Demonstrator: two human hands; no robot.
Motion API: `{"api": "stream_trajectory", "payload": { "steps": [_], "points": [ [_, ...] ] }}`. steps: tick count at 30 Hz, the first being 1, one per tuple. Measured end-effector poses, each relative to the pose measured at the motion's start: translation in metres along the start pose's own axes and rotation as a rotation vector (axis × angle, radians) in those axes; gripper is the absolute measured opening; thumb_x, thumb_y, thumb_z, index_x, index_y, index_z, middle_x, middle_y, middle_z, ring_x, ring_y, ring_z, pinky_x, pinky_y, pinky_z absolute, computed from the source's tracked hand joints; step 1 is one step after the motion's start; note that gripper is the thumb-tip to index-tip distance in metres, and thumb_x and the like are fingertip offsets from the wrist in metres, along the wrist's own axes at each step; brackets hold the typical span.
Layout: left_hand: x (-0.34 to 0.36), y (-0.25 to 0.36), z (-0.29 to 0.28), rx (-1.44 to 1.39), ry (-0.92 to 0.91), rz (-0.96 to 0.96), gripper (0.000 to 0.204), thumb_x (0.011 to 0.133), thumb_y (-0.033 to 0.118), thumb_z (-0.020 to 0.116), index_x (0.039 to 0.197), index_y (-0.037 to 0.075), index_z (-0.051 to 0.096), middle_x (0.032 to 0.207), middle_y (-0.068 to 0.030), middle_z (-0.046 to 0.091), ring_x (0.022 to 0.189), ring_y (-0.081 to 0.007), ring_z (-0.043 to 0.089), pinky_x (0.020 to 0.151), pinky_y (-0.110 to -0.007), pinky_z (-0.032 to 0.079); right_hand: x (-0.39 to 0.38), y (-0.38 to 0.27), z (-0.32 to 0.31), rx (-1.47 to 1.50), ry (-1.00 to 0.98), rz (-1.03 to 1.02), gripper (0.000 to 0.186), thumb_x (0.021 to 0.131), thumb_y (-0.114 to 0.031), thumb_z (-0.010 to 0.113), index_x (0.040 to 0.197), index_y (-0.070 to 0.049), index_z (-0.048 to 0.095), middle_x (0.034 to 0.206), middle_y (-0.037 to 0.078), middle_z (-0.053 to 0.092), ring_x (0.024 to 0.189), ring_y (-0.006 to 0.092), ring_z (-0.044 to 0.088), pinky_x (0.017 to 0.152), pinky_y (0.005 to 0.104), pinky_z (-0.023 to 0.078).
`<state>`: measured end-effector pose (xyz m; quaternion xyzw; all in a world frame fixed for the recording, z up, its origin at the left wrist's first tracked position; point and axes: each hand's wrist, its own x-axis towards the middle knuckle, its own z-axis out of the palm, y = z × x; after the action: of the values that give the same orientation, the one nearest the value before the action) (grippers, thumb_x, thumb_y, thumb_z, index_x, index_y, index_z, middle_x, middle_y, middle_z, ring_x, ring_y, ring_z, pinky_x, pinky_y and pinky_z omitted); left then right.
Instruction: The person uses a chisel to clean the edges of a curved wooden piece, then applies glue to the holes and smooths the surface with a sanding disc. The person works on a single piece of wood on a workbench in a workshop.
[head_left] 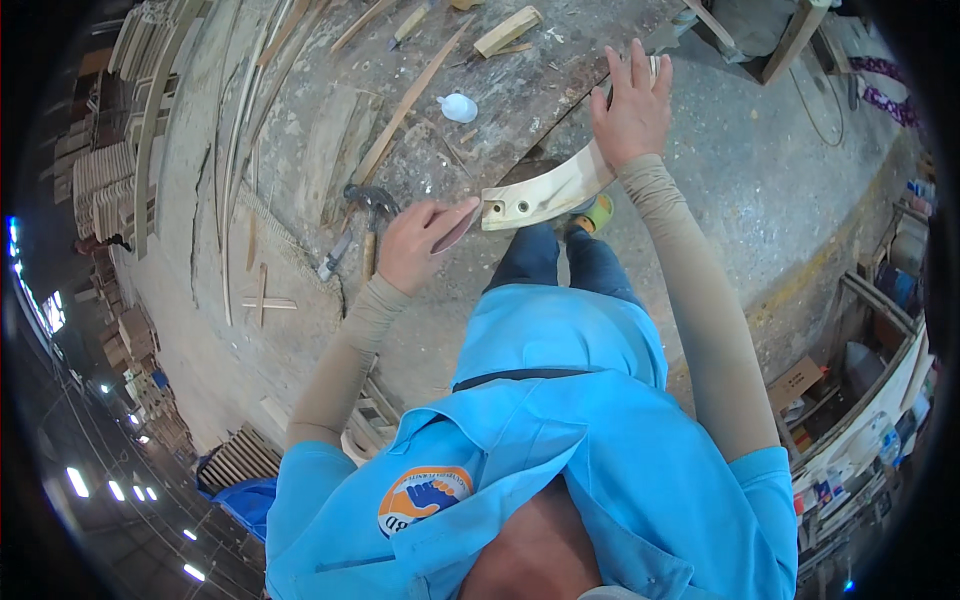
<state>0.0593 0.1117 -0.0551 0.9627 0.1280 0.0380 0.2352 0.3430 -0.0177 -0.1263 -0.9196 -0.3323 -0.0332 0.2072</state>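
I see the curved pale wood piece (550, 192) at the desk (540, 90) edge, before the legs. My right hand (635, 110) lies flat, fingers spread, over its far end; left hand (415, 245) pinches a reddish-brown sheet (458, 226) beside its holed end. Hammer (373, 200) left, white bottle (458, 108) beyond.

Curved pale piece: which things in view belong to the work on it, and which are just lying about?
In use:
curved pale piece, right hand on it
reddish-brown sheet, in the left hand

Apparently just lying about:
hammer
small white container
wood block
long wooden strip
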Motion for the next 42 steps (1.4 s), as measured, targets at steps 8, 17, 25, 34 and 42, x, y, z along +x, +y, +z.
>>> {"api": "stream_trajectory", "payload": {
  "steps": [8,17,25,34,42],
  "points": [
    [0.023,-0.021,0.008,-0.097,0.142,0.209,0.036,0.082,0.013,0.074,0.118,0.018,0.069,0.095,-0.0055,0.068,0.078,-0.0244,0.066,0.064,-0.036,0.053,0.001,0.001,0.009,0.001,0.079,0.01,0.057,0.085,-0.023,0.062,0.141,-0.019,0.049,0.152,0.007,0.038,0.143,0.0408,0.025,0.107,0.0532,0.038],
    [0.027,-0.048,0.001,-0.113,-0.081,0.387,0.047,0.081,0.002,0.071,0.126,0.013,0.064,0.093,-0.01,0.066,0.076,-0.0285,0.065,0.066,-0.035,0.053,0.002,0.004,0.012,-0.112,0.097,0.037,0.057,0.086,-0.021,0.06,0.142,-0.02,0.047,0.15,0.004,0.042,0.142,0.0376,0.03,0.103,0.0509,0.045],
    [0.032,-0.054,0.013,-0.413,-0.044,0.262,0.035,0.082,0.004,0.071,0.115,0.016,0.069,0.099,-0.0066,0.07,0.078,-0.0271,0.069,0.065,-0.035,0.055,0.002,-0.004,0.001,-0.036,0.094,0.03,0.049,0.087,-0.02,0.058,0.134,-0.007,0.054,0.146,0.019,0.044,0.137,0.0471,0.034,0.118,0.0482,0.026],
    [0.038,-0.048,0.006,-0.292,-0.013,0.328,0.036,0.078,0.0,0.072,0.113,0.011,0.07,0.101,-0.0078,0.07,0.086,-0.0257,0.069,0.07,-0.034,0.054,0.005,-0.004,-0.001,-0.022,0.106,-0.03,0.048,0.085,-0.016,0.055,0.132,-0.005,0.054,0.143,0.019,0.048,0.133,0.0464,0.039,0.118,0.048,0.027],
    [0.034,-0.044,0.015,-0.1,0.068,0.452,0.041,0.075,0.011,0.075,0.114,0.021,0.072,0.093,-0.0037,0.066,0.075,-0.0209,0.064,0.06,-0.032,0.049,0.003,-0.01,-0.002,-0.066,0.085,0.047,0.048,0.086,-0.017,0.055,0.133,-0.007,0.055,0.144,0.017,0.047,0.134,0.0459,0.039,0.116,0.048,0.03]
  ]
}}
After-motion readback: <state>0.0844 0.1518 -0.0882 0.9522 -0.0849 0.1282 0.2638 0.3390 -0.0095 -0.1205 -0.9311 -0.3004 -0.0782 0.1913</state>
